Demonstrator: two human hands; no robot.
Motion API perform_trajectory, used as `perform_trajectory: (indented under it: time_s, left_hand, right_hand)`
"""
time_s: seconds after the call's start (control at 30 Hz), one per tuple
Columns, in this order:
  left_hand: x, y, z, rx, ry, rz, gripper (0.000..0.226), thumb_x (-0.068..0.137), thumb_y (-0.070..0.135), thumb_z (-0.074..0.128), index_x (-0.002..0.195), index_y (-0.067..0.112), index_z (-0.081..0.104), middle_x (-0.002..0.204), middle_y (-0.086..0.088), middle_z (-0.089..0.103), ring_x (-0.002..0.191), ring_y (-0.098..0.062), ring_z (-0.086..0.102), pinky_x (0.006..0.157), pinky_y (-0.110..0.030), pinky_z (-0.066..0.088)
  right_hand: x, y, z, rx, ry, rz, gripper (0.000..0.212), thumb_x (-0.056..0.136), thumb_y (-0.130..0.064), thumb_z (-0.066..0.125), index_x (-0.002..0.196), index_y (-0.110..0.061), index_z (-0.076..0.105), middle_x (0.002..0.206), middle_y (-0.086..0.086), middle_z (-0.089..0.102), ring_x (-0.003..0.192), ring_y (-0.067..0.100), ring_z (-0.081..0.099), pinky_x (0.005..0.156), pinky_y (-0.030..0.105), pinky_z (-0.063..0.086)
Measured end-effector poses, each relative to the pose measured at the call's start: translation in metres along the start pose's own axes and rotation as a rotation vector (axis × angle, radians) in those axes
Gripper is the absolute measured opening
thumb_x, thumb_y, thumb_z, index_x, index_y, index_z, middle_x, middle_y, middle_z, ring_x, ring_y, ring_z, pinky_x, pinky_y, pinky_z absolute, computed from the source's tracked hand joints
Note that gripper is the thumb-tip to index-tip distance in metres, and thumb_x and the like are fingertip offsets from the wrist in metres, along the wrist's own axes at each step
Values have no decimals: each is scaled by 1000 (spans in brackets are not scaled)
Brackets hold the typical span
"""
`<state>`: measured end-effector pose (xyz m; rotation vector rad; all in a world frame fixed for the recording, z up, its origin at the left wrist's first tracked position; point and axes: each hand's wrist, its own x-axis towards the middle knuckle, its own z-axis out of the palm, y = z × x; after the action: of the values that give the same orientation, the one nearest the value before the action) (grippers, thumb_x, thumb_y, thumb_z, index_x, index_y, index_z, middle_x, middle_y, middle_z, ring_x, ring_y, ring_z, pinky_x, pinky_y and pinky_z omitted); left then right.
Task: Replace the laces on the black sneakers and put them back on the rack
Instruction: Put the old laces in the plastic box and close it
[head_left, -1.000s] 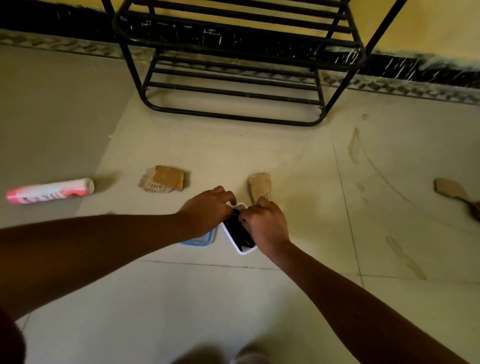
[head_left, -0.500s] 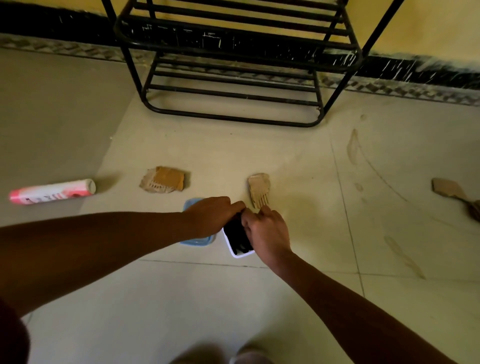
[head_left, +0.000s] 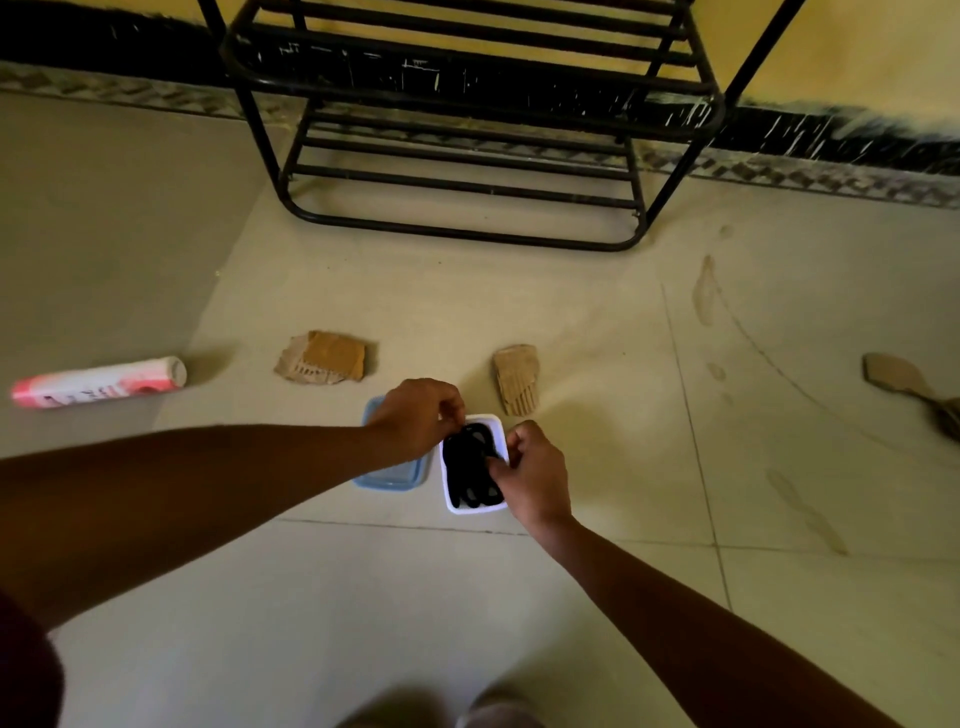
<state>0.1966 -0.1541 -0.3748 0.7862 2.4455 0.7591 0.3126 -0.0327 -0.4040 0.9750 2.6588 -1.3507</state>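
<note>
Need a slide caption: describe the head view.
Left hand pinches black laces in a white container that the right hand grips, shoe rack beyond.

Both bare arms reach forward and down, meeting low in front of the person. The left forearm (head_left: 182, 493) comes across from the left, and the left grip (head_left: 415, 415) has its fingers curled downward, the tips pinching the black laces (head_left: 470, 467). The right forearm (head_left: 701, 613) angles in from the lower right. The right grip (head_left: 537, 473) shows its back, thumb and forefinger nipping the same laces.
</note>
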Motion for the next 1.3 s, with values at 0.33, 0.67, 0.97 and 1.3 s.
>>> perform_trajectory:
  time_s: [0.33,0.67,0.97,1.3]
  left_hand:
    - [-3,-14,-13,97,-266,154,33,75,32,77,99,11,72,100,-3,64,82,-11,58,69,-11,39]
    - [-2,2,-2,247,-104,-59,23,74,28,76,84,9,68,92,-11,67,88,-27,61,71,-31,46]
    - [-3,1,1,247,-31,-75,21,87,22,56,93,7,69,99,-12,66,91,-29,61,71,-32,46]
    - [-4,1,-5,126,-66,-14,16,85,19,58,91,20,73,96,1,68,91,-19,61,75,-26,45]
  right_hand:
    - [-2,-3,-5,-177,52,-242,17,82,-7,62,94,-14,71,93,8,61,77,23,60,62,16,30]
    - [-2,-9,-5,-125,-15,-223,17,75,-32,77,80,-16,71,82,0,60,68,15,58,57,15,36]
    - [-5,-4,0,-217,-2,-384,39,89,-33,59,127,-26,54,122,1,53,95,21,61,68,27,48]
    - [-5,4,0,-532,47,-667,10,68,-24,80,77,-25,75,114,6,61,87,30,59,65,32,53]
